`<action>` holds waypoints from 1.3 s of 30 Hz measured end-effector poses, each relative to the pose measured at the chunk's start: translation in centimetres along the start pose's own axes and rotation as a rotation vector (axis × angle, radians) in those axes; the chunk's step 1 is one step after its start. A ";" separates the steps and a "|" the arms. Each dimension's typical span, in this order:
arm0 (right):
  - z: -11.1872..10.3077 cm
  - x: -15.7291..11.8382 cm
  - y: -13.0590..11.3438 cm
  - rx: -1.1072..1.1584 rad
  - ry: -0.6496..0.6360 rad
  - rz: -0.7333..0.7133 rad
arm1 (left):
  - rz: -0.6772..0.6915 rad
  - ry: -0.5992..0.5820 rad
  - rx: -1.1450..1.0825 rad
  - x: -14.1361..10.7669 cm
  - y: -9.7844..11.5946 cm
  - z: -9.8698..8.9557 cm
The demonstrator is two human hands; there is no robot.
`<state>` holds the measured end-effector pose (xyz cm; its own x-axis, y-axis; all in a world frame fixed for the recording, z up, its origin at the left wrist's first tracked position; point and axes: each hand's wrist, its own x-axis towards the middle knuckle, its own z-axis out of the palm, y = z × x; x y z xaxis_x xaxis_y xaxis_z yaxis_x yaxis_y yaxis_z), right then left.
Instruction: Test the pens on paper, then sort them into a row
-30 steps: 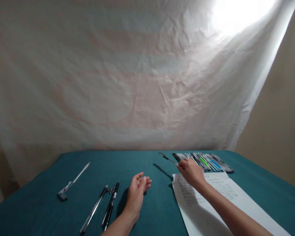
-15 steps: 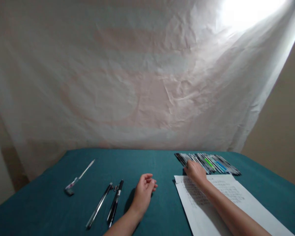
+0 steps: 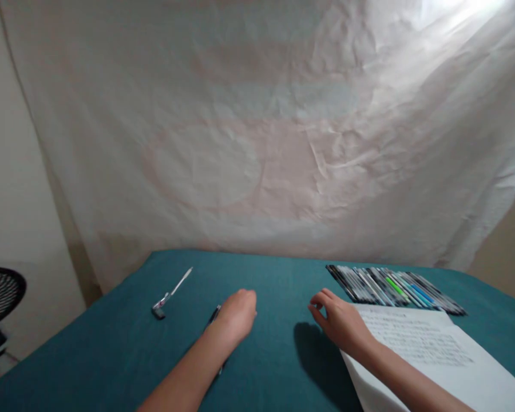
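Observation:
My left hand is closed in a loose fist over the middle of the table, back of the hand upward. Its fingers are mostly hidden, and I cannot make out whether anything is in them. Beneath that wrist and forearm lie pens, with one dark pen end showing past the arm. My right hand hovers by the left edge of the written paper sheets. Its thumb and index finger curve with a gap between them, and no object shows there. Just beyond it lies a row of pens side by side.
At the table's left lie a thin white stick-like piece and a small dark item. A black fan stands beyond the left edge. Behind the teal-covered table hangs a pale wrinkled sheet.
My right hand has drawn back leftward from the pen row. My left hand has turned from palm-side up to back-up and closed. The view has swung left, bringing the fan into sight.

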<state>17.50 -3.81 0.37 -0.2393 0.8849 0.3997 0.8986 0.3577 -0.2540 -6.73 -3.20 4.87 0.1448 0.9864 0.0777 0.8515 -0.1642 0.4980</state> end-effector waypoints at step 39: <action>1.8 -3.5 -6.9 0.315 -0.225 -0.340 | -0.027 -0.143 -0.071 1.3 -2.2 3.8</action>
<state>11.51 -8.87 -0.86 -0.6031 0.7329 0.3149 0.6103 0.6781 -0.4095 -6.50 -1.55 0.55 0.1970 0.9787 -0.0581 0.8192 -0.1317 0.5582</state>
